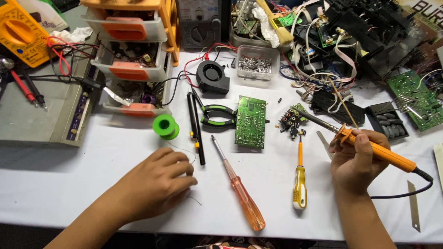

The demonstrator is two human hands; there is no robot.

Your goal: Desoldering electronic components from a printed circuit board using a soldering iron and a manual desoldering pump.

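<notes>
- Right now the right hand (pixel 354 159) is wrapped around the orange handle of a soldering iron (pixel 369 146), fingers clamped shut on it, near the right edge of the worktop (pixel 92 184); the iron's dark metal tip points up and to the left, toward a cluster of small black connectors (pixel 290 121).
- Its black cord trails off the back of the handle and curves along the white cover toward the front right corner.
- Over toward the front left, the left hand (pixel 154 184) rests palm-down on the worktop with its fingers curled together; a thin strand of solder wire (pixel 187 154) runs from the fingertips, though whether it is truly pinched I cannot tell.
- That wire leads back to a green spool (pixel 165 126), which stands just behind the left hand.
- Between the two hands lie an orange-handled screwdriver (pixel 240 193), laid diagonally near the front edge, and a smaller yellow-handled screwdriver (pixel 300 177), pointing away from the front edge.
- Further back, near the middle of the worktop, a green circuit board (pixel 250 121) lies flat, with green-and-black pliers (pixel 217 114) touching its left side and a black pen-like tool (pixel 195 127) just left of those.
- Toward the back edge sit a black blower fan (pixel 212 77) and a clear tub of small metal parts (pixel 254 62).
- At the back left corner stands an orange-and-clear drawer unit (pixel 131 50), and beside it a yellow multimeter (pixel 20 32).
</notes>
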